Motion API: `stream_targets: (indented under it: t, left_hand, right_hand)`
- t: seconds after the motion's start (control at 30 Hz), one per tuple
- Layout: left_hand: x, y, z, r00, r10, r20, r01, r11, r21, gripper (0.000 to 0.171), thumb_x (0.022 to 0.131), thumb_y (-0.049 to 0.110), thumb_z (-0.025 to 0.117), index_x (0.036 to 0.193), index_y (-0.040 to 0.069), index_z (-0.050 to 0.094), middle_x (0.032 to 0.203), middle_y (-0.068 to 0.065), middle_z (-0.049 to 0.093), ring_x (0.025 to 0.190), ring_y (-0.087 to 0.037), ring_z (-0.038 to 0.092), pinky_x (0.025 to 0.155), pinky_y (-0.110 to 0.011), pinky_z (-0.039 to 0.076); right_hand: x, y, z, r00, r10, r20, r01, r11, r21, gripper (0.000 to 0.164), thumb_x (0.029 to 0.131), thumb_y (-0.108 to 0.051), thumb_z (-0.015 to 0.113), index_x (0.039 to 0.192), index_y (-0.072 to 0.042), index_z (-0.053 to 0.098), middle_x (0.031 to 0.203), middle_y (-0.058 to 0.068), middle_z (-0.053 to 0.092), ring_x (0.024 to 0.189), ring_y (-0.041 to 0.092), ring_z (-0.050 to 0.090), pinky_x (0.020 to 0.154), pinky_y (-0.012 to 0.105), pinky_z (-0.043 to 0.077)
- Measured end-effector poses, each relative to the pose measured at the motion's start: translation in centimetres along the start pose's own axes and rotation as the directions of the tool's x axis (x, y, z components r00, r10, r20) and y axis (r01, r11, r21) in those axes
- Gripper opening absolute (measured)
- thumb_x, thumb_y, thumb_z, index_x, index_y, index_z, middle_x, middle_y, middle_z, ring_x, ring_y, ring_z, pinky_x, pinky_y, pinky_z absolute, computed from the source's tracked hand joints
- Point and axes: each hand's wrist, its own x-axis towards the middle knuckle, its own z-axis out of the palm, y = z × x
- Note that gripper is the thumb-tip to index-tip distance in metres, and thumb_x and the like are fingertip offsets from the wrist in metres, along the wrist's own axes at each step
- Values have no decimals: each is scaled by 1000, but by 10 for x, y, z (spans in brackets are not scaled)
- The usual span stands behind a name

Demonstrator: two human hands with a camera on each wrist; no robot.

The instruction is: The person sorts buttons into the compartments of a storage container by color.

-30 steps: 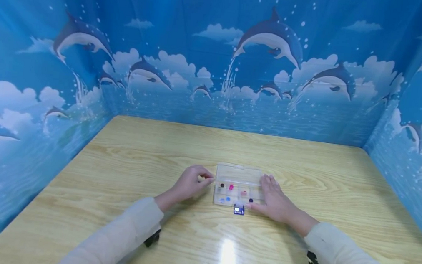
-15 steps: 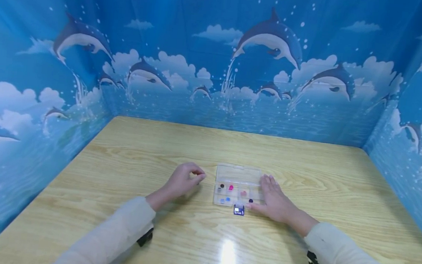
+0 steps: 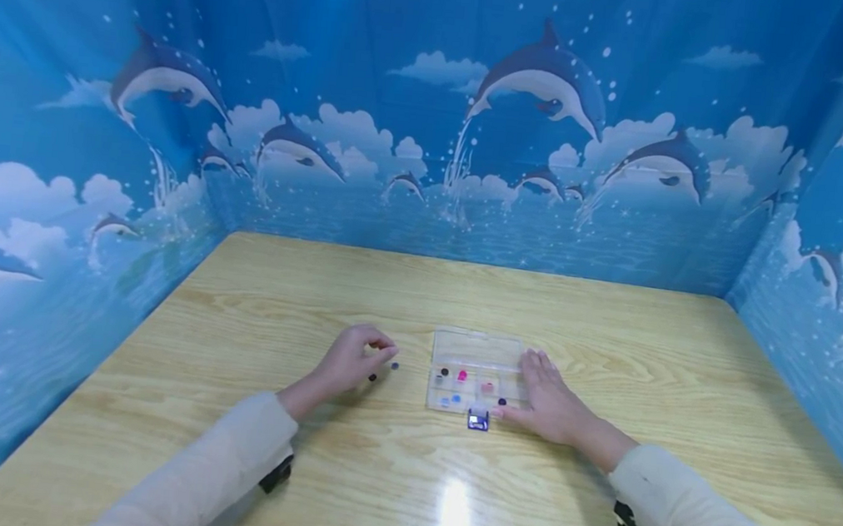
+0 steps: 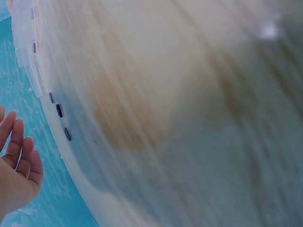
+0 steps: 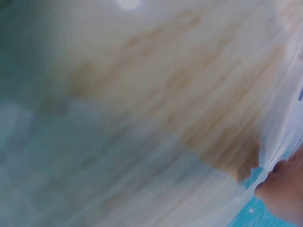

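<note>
A clear plastic compartment box (image 3: 476, 363) lies with its lid folded back, holding several small beads in black, pink (image 3: 462, 375), red and blue. My right hand (image 3: 555, 404) rests with straight fingers along the box's right end, covering part of it. Left of the box, my left hand (image 3: 348, 365) hovers low over the table, fingers loosely bent. Two small dark round pieces (image 3: 395, 366) lie by its fingertips. In the left wrist view, three dark discs (image 4: 59, 110) sit on the table in a row between the hand and the box, and nothing shows in the fingers.
A small blue-and-white tag (image 3: 478, 419) sits at the box's front edge. The wood-grain table (image 3: 299, 286) is bordered by a blue dolphin curtain (image 3: 407, 86) at the back and both sides. Black wrist cameras (image 3: 632, 525) hang under the sleeves.
My left hand has moved left, away from the box. Small dark pieces now show on the table beside its fingers. My right hand has stayed on the box.
</note>
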Motion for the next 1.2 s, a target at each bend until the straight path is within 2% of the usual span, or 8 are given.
stream_targets:
  t: [0.2, 0.3, 0.5, 0.73, 1.0, 1.2]
  left_hand:
    - [-2, -3, -4, 1000, -3, 19, 3, 1000, -10, 13, 86, 15, 65, 91, 4, 70, 90, -8, 68, 90, -22, 61, 82, -37, 51]
    - [-4, -7, -4, 1000, 21, 20, -20, 1000, -15, 11, 84, 13, 66, 90, 4, 70, 88, -8, 68, 88, -21, 61, 81, -37, 51]
    - [-5, -16, -4, 997, 60, 51, -62, 997, 38, 8, 79, 8, 69, 86, 4, 70, 82, -5, 68, 79, -16, 59, 77, -32, 51]
    - [-7, -22, -6, 990, 90, 109, -102, 988, 113, 9, 79, 11, 70, 87, 6, 71, 80, -3, 67, 77, -13, 58, 76, -32, 48]
    - [-7, -29, -11, 983, 117, 142, -136, 983, 126, 12, 77, 13, 73, 87, 7, 71, 80, -2, 67, 77, -13, 59, 78, -33, 48]
    - [-8, -32, -14, 976, 141, 169, -163, 979, 123, 13, 75, 14, 74, 85, 7, 71, 80, -2, 67, 75, -13, 57, 75, -29, 46]
  right_hand:
    - [0, 1, 0, 1000, -2, 0, 2, 1000, -3, 100, 84, -57, 54, 141, 14, 13, 149, 33, 11, 139, 46, 7, 113, 54, 13]
    - [0, 2, 1, 1000, -2, 1, 2, 1000, -7, 100, 84, -58, 53, 141, 14, 13, 149, 32, 10, 139, 46, 7, 114, 53, 13]
    - [0, 2, 1, 1000, -4, -2, 4, 1000, -6, 100, 84, -58, 53, 141, 14, 13, 149, 32, 10, 139, 46, 7, 114, 54, 12]
    - [0, 3, 2, 1000, -5, 0, 5, 1000, -3, 99, 84, -57, 53, 141, 14, 14, 149, 32, 9, 139, 46, 7, 114, 54, 12]
    - [0, 3, 1, 1000, 0, 3, 0, 1000, 3, 100, 84, -59, 53, 142, 13, 13, 150, 32, 9, 139, 46, 6, 114, 54, 12]
    - [1, 5, 3, 1000, -15, -10, 15, 1000, -11, 101, 84, -59, 53, 141, 14, 14, 149, 33, 10, 139, 47, 8, 114, 53, 13]
